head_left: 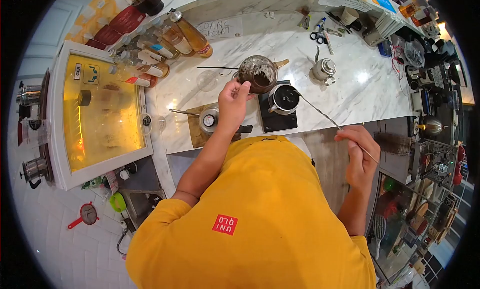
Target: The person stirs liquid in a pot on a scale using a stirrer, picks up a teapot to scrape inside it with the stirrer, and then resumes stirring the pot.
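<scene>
Glass pot [257, 70] is clamped beside the cup [285, 110] by fingers of the left hand [234, 100]; a spoon [320, 111] angled from the cup is pinched by fingers of the right hand [357, 148].

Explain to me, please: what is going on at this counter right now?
The left hand holds a glass pot, smeared inside with dark residue, close to the rim of a metal pitcher on a black scale. The right hand grips a twisted bar spoon, its far end at the pitcher's mouth. The pitcher has something dark inside. I cannot tell whether anything is pouring.
</scene>
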`<action>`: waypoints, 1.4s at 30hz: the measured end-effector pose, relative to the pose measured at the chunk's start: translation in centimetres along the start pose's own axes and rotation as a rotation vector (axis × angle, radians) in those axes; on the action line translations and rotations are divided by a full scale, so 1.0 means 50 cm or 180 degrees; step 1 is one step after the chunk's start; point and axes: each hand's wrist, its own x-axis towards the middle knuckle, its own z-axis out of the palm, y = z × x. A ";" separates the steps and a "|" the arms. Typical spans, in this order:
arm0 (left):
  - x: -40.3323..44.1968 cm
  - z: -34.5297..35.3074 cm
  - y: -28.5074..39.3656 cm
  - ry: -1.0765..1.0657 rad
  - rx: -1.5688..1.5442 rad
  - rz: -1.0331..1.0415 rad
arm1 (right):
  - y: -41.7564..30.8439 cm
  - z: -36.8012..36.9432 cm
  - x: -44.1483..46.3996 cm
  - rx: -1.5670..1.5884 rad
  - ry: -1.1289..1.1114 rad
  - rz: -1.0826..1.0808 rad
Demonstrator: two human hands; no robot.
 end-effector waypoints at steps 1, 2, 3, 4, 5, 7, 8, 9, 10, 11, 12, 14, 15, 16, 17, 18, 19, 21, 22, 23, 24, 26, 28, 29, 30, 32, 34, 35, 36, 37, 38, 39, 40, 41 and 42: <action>0.001 0.002 0.000 -0.0023 0.0120 0.0103 | 0.001 0.001 -0.003 0.0040 0.0065 -0.0028; 0.002 0.004 -0.002 -0.0024 0.0193 0.0237 | 0.004 0.004 -0.007 0.0077 0.0131 -0.0055; 0.003 0.005 -0.003 -0.0020 0.0266 0.0371 | 0.007 0.005 -0.010 0.0116 0.0190 -0.0084; 0.002 0.006 -0.004 -0.0005 0.0341 0.0503 | 0.005 0.004 -0.015 0.0222 0.0390 -0.0086; 0.002 0.006 -0.005 -0.0020 0.0233 0.0489 | 0.001 0.001 -0.022 0.0336 0.0581 -0.0084; -0.004 0.013 0.008 -0.0048 0.0026 0.0460 | -0.004 0.001 -0.029 0.0533 0.0863 -0.0251; -0.010 0.017 0.014 -0.0076 -0.0076 0.0395 | -0.005 0.001 -0.027 0.0612 0.0958 -0.0428; -0.014 0.022 0.022 -0.0113 -0.0177 0.0339 | -0.005 0.002 -0.024 0.0690 0.1063 -0.0612; -0.016 0.025 0.027 -0.0156 -0.0282 0.0291 | -0.006 0.007 -0.019 0.0718 0.1040 -0.0700; -0.018 0.026 0.029 -0.0172 -0.0230 0.0334 | -0.010 0.014 -0.011 0.0740 0.1014 -0.0791; -0.020 0.028 0.033 -0.0183 -0.0184 0.0379 | -0.014 0.023 -0.002 0.0760 0.0980 -0.0885; -0.028 0.032 0.041 -0.0149 -0.0074 0.0480 | -0.024 0.049 0.018 0.0650 0.0797 -0.0917; -0.037 0.037 0.054 -0.0106 -0.0008 0.0533 | -0.029 0.062 0.027 0.0600 0.0697 -0.0929; -0.042 0.037 0.062 -0.0062 0.0059 0.0583 | -0.030 0.073 0.037 0.0394 0.0584 -0.1047; -0.043 0.031 0.062 -0.0055 0.0284 0.0750 | -0.030 0.084 0.044 0.0245 0.0504 -0.1113; -0.043 0.023 0.061 -0.0047 0.0510 0.0918 | -0.028 0.095 0.050 0.0096 0.0425 -0.1183; -0.043 0.017 0.063 -0.0035 0.0739 0.1087 | -0.026 0.106 0.056 -0.0050 0.0346 -0.1255; -0.047 0.010 0.072 0.0022 0.0808 0.1147 | -0.022 0.125 0.065 -0.0169 0.0320 -0.1404; -0.049 0.007 0.074 0.0036 0.0820 0.1168 | -0.022 0.132 0.067 -0.0228 0.0280 -0.1433; -0.050 0.004 0.076 0.0051 0.0832 0.1188 | -0.024 0.139 0.069 -0.0289 0.0243 -0.1458; -0.050 0.001 0.076 0.0049 0.0822 0.1202 | -0.029 0.143 0.072 -0.0336 0.0207 -0.1493; -0.051 -0.001 0.080 0.0066 0.0737 0.1196 | -0.028 0.150 0.073 -0.0292 0.0171 -0.1510; -0.054 0.002 0.088 0.0100 0.0587 0.1151 | -0.026 0.159 0.073 -0.0226 0.0205 -0.1498; -0.053 0.001 0.087 0.0105 0.0577 0.1175 | -0.026 0.164 0.071 -0.0184 0.0255 -0.1475; -0.052 -0.001 0.084 0.0107 0.0567 0.1196 | -0.026 0.167 0.069 -0.0145 0.0306 -0.1447; -0.053 -0.003 0.083 0.0081 0.0459 0.1178 | -0.026 0.169 0.059 -0.0015 0.0379 -0.1178; -0.057 0.001 0.091 0.0025 0.0261 0.1100 | -0.023 0.173 0.050 0.0139 0.0440 -0.0973; -0.057 -0.001 0.089 0.0029 0.0289 0.1125 | -0.021 0.174 0.047 0.0223 0.0468 -0.0909; -0.054 -0.003 0.086 0.0031 0.0316 0.1153 | -0.018 0.175 0.045 0.0306 0.0498 -0.0847; -0.052 -0.004 0.085 0.0031 0.0342 0.1181 | -0.016 0.177 0.043 0.0394 0.0534 -0.0824; -0.052 -0.004 0.085 0.0025 0.0277 0.1141 | -0.012 0.181 0.040 0.0482 0.0571 -0.0799; -0.054 -0.002 0.089 0.0020 0.0213 0.1099 | -0.012 0.185 0.037 0.0618 0.0631 -0.0692; -0.054 -0.002 0.091 0.0015 0.0149 0.1058 | -0.011 0.189 0.034 0.0757 0.0695 -0.0587; -0.053 -0.003 0.091 0.0013 0.0209 0.1089 | -0.013 0.195 0.030 0.0943 0.0779 -0.0399; -0.051 -0.005 0.090 0.0013 0.0270 0.1120 | -0.014 0.201 0.027 0.1129 0.0862 -0.0210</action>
